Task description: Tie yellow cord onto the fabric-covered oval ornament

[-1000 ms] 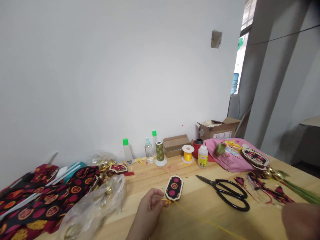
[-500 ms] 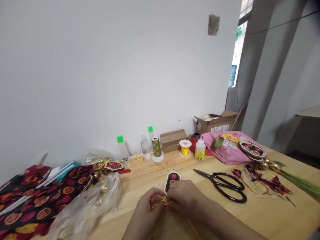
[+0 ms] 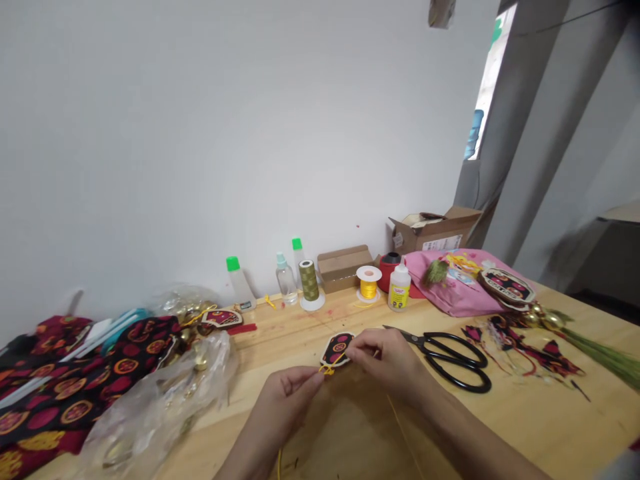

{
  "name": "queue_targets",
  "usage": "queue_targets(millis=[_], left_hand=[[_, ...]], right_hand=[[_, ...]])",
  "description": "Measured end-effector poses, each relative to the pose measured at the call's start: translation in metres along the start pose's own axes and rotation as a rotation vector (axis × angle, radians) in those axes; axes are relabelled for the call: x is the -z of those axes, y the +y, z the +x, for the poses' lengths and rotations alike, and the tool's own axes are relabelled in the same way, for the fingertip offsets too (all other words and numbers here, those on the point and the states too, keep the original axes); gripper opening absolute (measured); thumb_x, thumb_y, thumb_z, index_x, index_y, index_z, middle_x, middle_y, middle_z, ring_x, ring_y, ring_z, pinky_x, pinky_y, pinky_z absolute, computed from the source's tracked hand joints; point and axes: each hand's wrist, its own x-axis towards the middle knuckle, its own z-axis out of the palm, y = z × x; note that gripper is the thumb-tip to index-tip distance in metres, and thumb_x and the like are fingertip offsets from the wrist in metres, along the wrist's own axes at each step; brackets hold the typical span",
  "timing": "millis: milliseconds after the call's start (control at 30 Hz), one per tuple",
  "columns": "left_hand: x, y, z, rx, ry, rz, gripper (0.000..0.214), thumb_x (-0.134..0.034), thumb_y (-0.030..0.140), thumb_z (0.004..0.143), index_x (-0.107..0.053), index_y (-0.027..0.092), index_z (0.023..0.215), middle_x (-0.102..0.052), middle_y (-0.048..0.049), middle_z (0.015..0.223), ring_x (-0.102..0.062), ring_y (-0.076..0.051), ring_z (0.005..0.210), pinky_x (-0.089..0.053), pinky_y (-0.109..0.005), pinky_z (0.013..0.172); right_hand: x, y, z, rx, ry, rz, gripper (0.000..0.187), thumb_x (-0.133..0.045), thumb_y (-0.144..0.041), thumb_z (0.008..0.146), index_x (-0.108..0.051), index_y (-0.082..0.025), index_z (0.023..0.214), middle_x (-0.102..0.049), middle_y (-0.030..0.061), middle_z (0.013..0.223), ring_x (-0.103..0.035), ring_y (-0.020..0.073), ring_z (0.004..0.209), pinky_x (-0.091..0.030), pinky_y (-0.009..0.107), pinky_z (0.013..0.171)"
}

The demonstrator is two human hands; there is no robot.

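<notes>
A small flat ornament (image 3: 335,348) covered in black cloth with red and orange circles lies on the wooden table (image 3: 525,427). A yellow cord (image 3: 327,367) is knotted at its near end. My left hand (image 3: 290,393) pinches that knot, fingers closed. My right hand (image 3: 387,360) is closed on the cord and the ornament's right edge. A thin strand of the yellow cord trails toward me across the table.
Black scissors (image 3: 447,360) lie right of my hands. Glue bottles (image 3: 399,288), thread spools (image 3: 369,285) and a cardboard box (image 3: 345,267) line the wall. Patterned cloth (image 3: 75,380) and a clear plastic bag (image 3: 165,400) sit left; a pink pouch (image 3: 460,290) and scraps sit right.
My right hand came in from the lower right and took hold of the cord at the ornament. The view tilted down slightly.
</notes>
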Motion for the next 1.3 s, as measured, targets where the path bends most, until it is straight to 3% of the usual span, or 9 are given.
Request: queue_targets(millis=[100, 233, 367, 633, 867, 1200, 1300], left_hand=[[0.0, 0.002, -0.002, -0.001, 0.005, -0.076, 0.038, -0.064, 0.043, 0.059, -0.065, 0.01, 0.078, -0.027, 0.0121, 0.031, -0.012, -0.001, 0.029, -0.004, -0.018, 0.034], [0.002, 0.0, -0.002, -0.013, 0.025, -0.124, 0.039, -0.063, 0.042, 0.061, -0.062, 0.011, 0.083, -0.025, 0.0132, 0.029, -0.012, -0.001, 0.028, -0.003, -0.019, 0.034], [0.001, -0.003, -0.001, -0.023, 0.01, -0.099, 0.037, -0.063, 0.042, 0.06, -0.061, 0.011, 0.081, -0.027, 0.0128, 0.029, -0.013, -0.001, 0.027, -0.004, -0.019, 0.034], [-0.003, -0.005, -0.002, -0.07, 0.05, -0.123, 0.019, -0.063, 0.031, 0.056, -0.059, 0.013, 0.059, -0.026, 0.0119, 0.031, -0.014, 0.0, 0.03, -0.006, -0.018, 0.035], [-0.001, -0.003, 0.0, -0.009, 0.035, -0.033, 0.036, -0.065, 0.048, 0.049, -0.058, 0.014, 0.057, -0.025, 0.0123, 0.023, -0.013, -0.001, 0.023, -0.005, -0.018, 0.032], [-0.003, -0.003, 0.001, 0.045, 0.015, 0.048, 0.048, -0.066, 0.054, 0.046, -0.061, 0.011, 0.067, -0.026, 0.0132, 0.027, -0.014, -0.001, 0.026, -0.003, -0.018, 0.033], [-0.003, -0.003, 0.001, 0.028, -0.001, 0.037, 0.042, -0.064, 0.051, 0.052, -0.06, 0.012, 0.067, -0.026, 0.0131, 0.028, -0.014, -0.001, 0.027, -0.003, -0.018, 0.033]], right_hand=[[0.0, -0.002, -0.001, -0.087, 0.061, 0.264, 0.018, -0.051, -0.026, 0.072, -0.063, -0.016, 0.063, -0.055, -0.0023, 0.049, -0.045, 0.0083, 0.043, -0.034, 0.019, 0.042], [0.001, -0.003, -0.002, -0.175, 0.166, 0.451, 0.021, -0.053, -0.034, 0.071, -0.058, -0.015, 0.063, -0.049, -0.004, 0.043, -0.044, 0.0081, 0.04, -0.035, 0.02, 0.041], [0.002, -0.007, -0.002, -0.12, 0.192, 0.521, 0.021, -0.055, -0.033, 0.071, -0.057, -0.015, 0.061, -0.051, -0.0037, 0.047, -0.046, 0.0079, 0.043, -0.038, 0.02, 0.045], [-0.006, -0.007, -0.002, -0.146, 0.034, 0.684, 0.023, -0.051, -0.035, 0.075, -0.057, -0.014, 0.071, -0.059, 0.0002, 0.057, -0.055, 0.0098, 0.053, -0.04, 0.019, 0.046], [-0.009, -0.006, -0.001, -0.18, 0.014, 0.715, 0.026, -0.054, -0.039, 0.072, -0.054, -0.013, 0.066, -0.056, -0.0028, 0.05, -0.049, 0.0063, 0.043, -0.037, 0.018, 0.043], [-0.01, -0.004, 0.001, -0.19, 0.075, 0.747, 0.025, -0.056, -0.036, 0.07, -0.057, -0.012, 0.063, -0.05, -0.0052, 0.041, -0.042, 0.0048, 0.037, -0.033, 0.017, 0.042], [-0.01, -0.004, 0.001, -0.178, 0.091, 0.773, 0.022, -0.056, -0.032, 0.072, -0.058, -0.012, 0.063, -0.05, -0.0054, 0.041, -0.04, 0.004, 0.037, -0.031, 0.017, 0.041]])
